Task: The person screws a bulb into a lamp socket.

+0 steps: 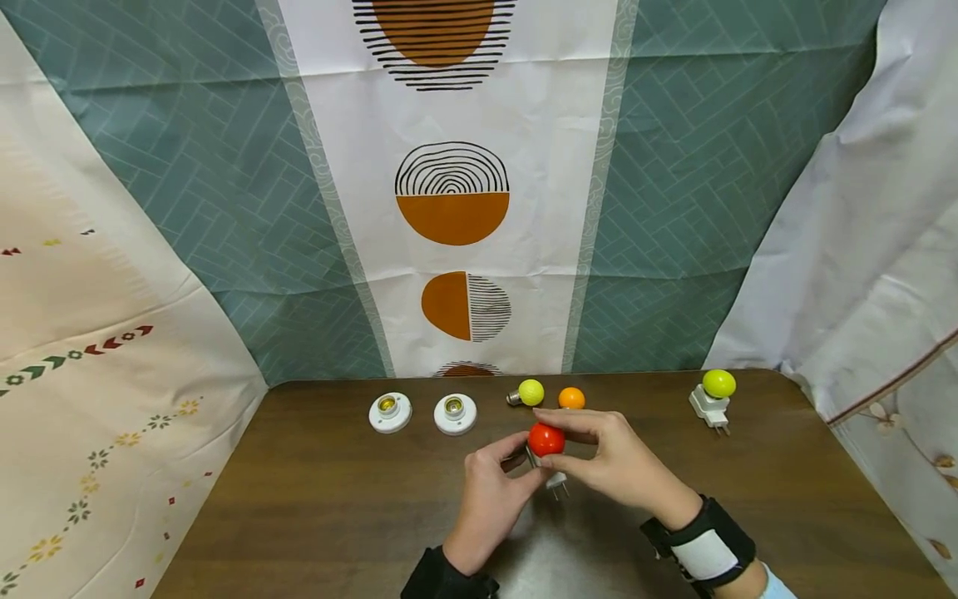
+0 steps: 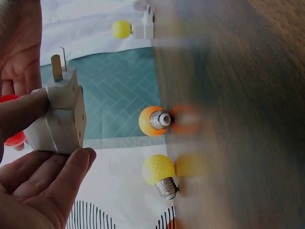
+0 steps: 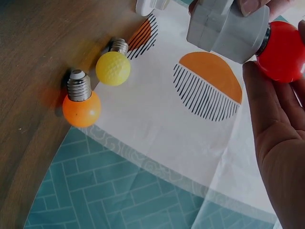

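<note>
Above the table, my left hand (image 1: pixel 488 492) pinches a white plug-in bulb socket (image 2: pixel 57 126) between thumb and fingers. Its two metal prongs (image 2: pixel 56 67) point away from the grip in the left wrist view. A red light bulb (image 1: pixel 547 439) sits at the socket's mouth, a dark ring showing between them in the right wrist view. My right hand (image 1: pixel 617 456) holds this red bulb, thumb on the near side and fingers on the far side. Just beyond the hands, a yellow bulb (image 1: pixel 531 392) and an orange bulb (image 1: pixel 572 398) lie on the table.
Two round white lamp holders (image 1: pixel 390 424) stand at the back left of the brown table (image 1: pixel 322 516). Toward the back right corner lies another white plug socket (image 1: pixel 708 406) with a yellow-green bulb (image 1: pixel 719 383) in it. A patterned cloth (image 1: pixel 674 208) hangs behind the table.
</note>
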A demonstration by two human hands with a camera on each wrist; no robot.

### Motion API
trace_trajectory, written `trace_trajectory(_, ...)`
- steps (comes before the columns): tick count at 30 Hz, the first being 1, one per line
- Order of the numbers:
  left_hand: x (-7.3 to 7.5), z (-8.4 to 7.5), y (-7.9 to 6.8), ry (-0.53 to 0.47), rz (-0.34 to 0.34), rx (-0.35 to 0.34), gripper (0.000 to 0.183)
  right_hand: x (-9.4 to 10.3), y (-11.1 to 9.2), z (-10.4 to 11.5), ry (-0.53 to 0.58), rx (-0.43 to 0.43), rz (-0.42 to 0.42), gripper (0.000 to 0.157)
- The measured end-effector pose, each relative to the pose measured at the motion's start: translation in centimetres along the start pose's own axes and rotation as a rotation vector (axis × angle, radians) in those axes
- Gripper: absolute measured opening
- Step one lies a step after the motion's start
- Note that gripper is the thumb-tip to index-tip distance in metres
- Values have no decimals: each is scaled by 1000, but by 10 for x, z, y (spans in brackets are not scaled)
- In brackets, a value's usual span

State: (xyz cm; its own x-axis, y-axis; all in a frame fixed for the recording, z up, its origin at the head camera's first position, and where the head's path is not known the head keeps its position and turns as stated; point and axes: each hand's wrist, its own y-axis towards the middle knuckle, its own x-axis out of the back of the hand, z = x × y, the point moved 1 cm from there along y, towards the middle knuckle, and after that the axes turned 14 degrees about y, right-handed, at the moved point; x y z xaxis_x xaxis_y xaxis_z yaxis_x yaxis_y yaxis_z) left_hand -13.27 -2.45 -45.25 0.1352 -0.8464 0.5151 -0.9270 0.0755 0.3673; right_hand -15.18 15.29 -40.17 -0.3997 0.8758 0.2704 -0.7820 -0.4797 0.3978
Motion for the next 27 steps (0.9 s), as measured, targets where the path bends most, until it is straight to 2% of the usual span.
trace_trajectory(5, 0, 0, 0, -1, -11, 2, 37, -2, 1, 2, 1, 3, -16, 47)
trace_trajectory(12, 0, -1, 0, -3, -1, 18, 36, -8, 4, 33, 25, 31, -79, 40)
trace_trajectory(17, 0, -1, 1, -14, -4, 17, 35, -10, 5, 41, 1, 48, -138, 38)
trace_trajectory(21, -1, -2, 1, -12, -25, 13, 32, -12, 4, 36, -2, 27, -207, 38)
trace_trajectory(27, -2, -4, 1, -1, -62, -1, 30, -11, 1, 10, -43, 16, -256, 40)
